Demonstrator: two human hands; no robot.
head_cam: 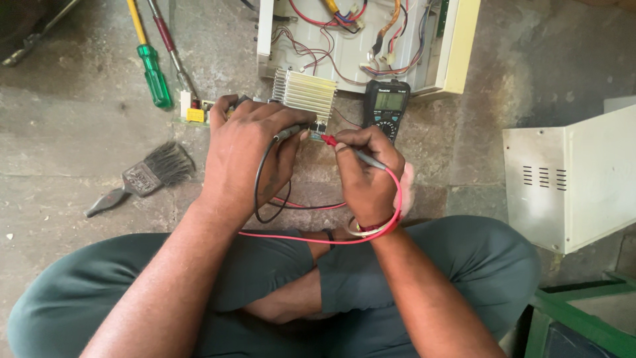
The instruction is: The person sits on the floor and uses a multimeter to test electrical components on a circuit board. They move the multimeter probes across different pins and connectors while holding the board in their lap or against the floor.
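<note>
My left hand [248,149] grips a black test probe [289,132], its tip at the lower edge of a finned metal heat sink [305,93] on a circuit board [195,114]. My right hand [368,169] holds a red test probe [329,140], tip touching the same spot beside the black one. The red lead [298,237] loops over my right wrist and across my lap; the black lead [258,192] curls under my left hand. A black digital multimeter [387,106] lies just right of the heat sink.
An open cream appliance chassis with coloured wiring [358,40] lies beyond the board. A green-handled screwdriver [154,73] and a red-handled one [165,36] lie at upper left, a paintbrush [146,176] at left. A white vented metal cover [570,179] stands right, a green frame [583,318] below it.
</note>
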